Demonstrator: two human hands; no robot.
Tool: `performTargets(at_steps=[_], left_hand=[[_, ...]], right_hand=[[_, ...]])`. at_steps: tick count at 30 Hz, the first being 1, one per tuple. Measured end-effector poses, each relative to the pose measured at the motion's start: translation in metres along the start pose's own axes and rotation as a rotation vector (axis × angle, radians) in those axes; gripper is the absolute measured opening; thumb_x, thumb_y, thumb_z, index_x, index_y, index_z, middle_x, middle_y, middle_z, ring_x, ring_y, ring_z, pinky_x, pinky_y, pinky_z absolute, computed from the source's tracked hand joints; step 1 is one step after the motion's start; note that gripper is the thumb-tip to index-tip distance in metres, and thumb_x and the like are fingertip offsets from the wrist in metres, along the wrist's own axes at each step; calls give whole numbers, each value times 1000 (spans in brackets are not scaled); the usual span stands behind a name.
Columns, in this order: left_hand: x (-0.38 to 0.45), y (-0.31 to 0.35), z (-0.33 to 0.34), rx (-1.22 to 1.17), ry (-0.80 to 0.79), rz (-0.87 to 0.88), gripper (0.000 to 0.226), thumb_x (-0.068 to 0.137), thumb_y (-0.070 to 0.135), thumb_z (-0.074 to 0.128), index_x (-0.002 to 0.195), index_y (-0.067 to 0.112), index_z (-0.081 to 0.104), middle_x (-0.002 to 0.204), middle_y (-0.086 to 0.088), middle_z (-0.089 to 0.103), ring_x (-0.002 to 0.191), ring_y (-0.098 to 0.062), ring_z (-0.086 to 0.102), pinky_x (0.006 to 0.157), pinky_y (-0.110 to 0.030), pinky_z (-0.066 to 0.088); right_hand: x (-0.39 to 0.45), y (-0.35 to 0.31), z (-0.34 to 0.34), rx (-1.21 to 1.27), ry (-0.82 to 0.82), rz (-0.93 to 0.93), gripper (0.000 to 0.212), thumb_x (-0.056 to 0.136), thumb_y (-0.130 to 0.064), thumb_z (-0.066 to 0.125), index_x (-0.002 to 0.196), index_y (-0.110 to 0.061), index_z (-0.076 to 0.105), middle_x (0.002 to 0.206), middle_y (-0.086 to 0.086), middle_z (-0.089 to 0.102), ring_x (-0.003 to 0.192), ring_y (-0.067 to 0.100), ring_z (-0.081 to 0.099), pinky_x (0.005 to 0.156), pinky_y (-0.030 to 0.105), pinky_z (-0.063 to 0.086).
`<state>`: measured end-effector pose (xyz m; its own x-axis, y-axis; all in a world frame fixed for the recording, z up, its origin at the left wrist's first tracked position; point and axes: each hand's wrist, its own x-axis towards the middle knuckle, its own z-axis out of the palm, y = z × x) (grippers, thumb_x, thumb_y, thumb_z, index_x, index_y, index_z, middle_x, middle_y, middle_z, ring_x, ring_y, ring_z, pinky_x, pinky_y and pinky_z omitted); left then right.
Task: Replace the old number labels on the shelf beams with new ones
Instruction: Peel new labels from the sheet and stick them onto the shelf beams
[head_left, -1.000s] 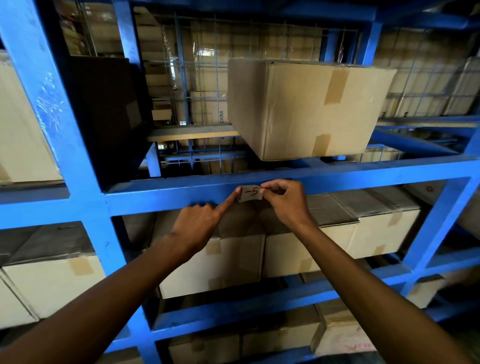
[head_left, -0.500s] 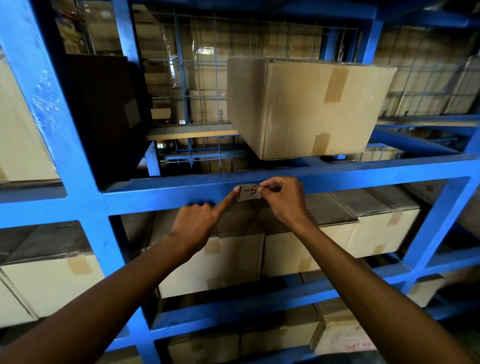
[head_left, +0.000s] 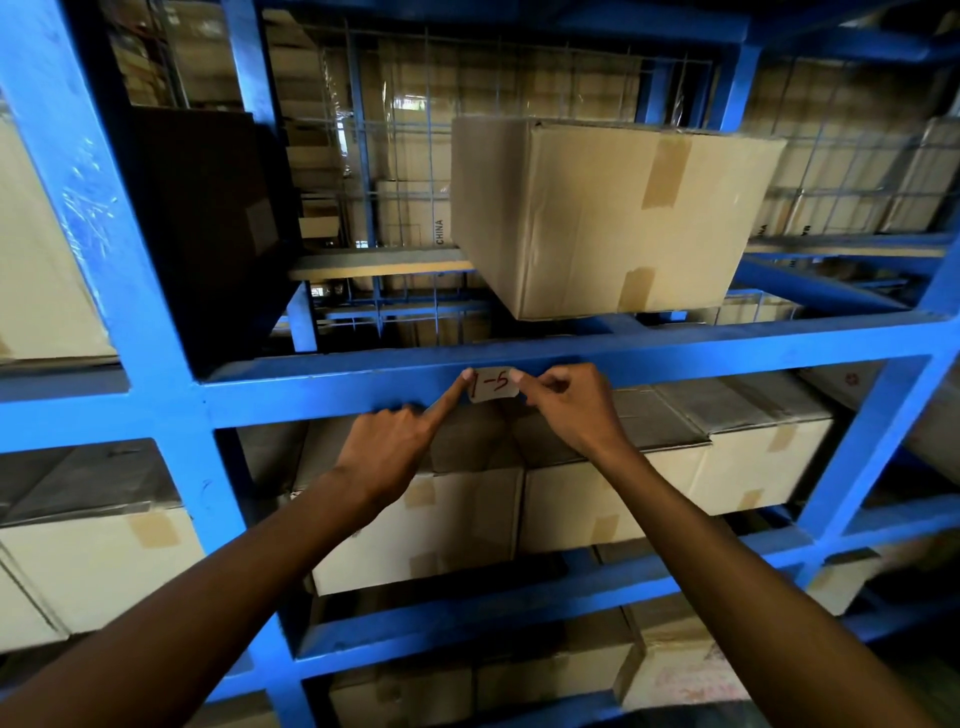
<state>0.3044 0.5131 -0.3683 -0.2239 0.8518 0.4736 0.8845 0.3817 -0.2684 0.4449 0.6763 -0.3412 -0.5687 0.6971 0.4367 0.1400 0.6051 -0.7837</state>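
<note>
So we've got the little paper label (head_left: 492, 385) marked "1-5" in red sitting flat on the front of the blue shelf beam (head_left: 675, 358), right between our two hands. Our left hand (head_left: 389, 452) has its index finger stretched out, tip pressing the label's left edge, other fingers curled in. Our right hand (head_left: 569, 402) touches the right edge with fingers bunched together; whether it's pinching we can't tell. A big cardboard box (head_left: 597, 218) sits on the shelf above.
</note>
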Motion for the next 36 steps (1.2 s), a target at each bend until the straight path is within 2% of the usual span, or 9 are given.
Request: performTargets(at_steps=[5, 10, 13, 16, 20, 23, 26, 30, 36], left_hand=[[6, 0, 5, 38, -37, 93, 112, 84, 12, 61, 137, 36, -35, 85, -7, 67, 63, -24, 62, 56, -37, 51], [6, 2, -5, 70, -96, 43, 106, 89, 10, 54, 129, 37, -41, 100, -8, 66, 79, -24, 65, 69, -37, 50], [4, 4, -7, 97, -106, 24, 105, 89, 8, 53, 132, 35, -39, 97, -8, 67, 78, -23, 64, 69, -37, 50], [1, 4, -11, 101, -75, 27, 103, 89, 7, 53, 137, 33, -34, 95, -8, 66, 75, -22, 63, 65, -34, 46], [-2, -2, -2, 97, -23, 38, 113, 82, 4, 59, 135, 33, -37, 73, -6, 65, 56, -20, 58, 51, -31, 40], [-1, -2, 3, 61, -57, 41, 115, 83, 5, 57, 130, 36, -44, 73, -8, 65, 56, -23, 58, 52, -33, 46], [0, 0, -1, 43, -74, 42, 113, 86, 9, 54, 124, 37, -49, 85, -8, 67, 66, -23, 62, 59, -34, 48], [-2, 0, -14, 70, -103, 20, 99, 90, 11, 51, 137, 34, -33, 102, -8, 66, 81, -23, 64, 69, -33, 47], [0, -1, -7, 64, -91, 13, 103, 90, 9, 51, 131, 36, -39, 97, -8, 67, 78, -22, 64, 69, -35, 49]], right_hand=[[6, 7, 12, -188, 70, 56, 69, 68, -75, 52, 52, -8, 60, 52, 8, 65, 53, 18, 61, 55, 35, 49], [5, 12, 16, -261, 150, 86, 65, 71, -78, 44, 47, -17, 45, 46, 0, 47, 48, 15, 48, 51, 31, 39], [6, 17, 16, -316, 140, 75, 70, 76, -78, 34, 49, -15, 48, 52, 4, 54, 55, 19, 54, 57, 37, 45], [4, 25, 12, -308, 108, 15, 71, 83, -71, 27, 58, -12, 57, 59, 7, 62, 57, 19, 59, 62, 41, 54], [-9, 32, 8, -402, 144, -324, 32, 92, -43, 45, 95, -15, 60, 79, 6, 63, 66, 17, 58, 60, 37, 52], [-16, 30, 14, -613, 123, -572, 53, 91, -24, 50, 140, -16, 31, 87, 10, 64, 63, 22, 59, 57, 34, 51], [-15, 32, 18, -745, 77, -561, 76, 86, -13, 54, 146, -23, 8, 79, 12, 63, 55, 25, 57, 53, 37, 53], [-12, 41, 15, -883, 88, -549, 85, 80, -14, 60, 146, -25, 8, 75, 13, 66, 56, 28, 62, 66, 40, 56], [-20, 47, 19, -870, 130, -493, 92, 76, -16, 66, 147, -20, 8, 83, 16, 68, 66, 27, 65, 76, 43, 55]])
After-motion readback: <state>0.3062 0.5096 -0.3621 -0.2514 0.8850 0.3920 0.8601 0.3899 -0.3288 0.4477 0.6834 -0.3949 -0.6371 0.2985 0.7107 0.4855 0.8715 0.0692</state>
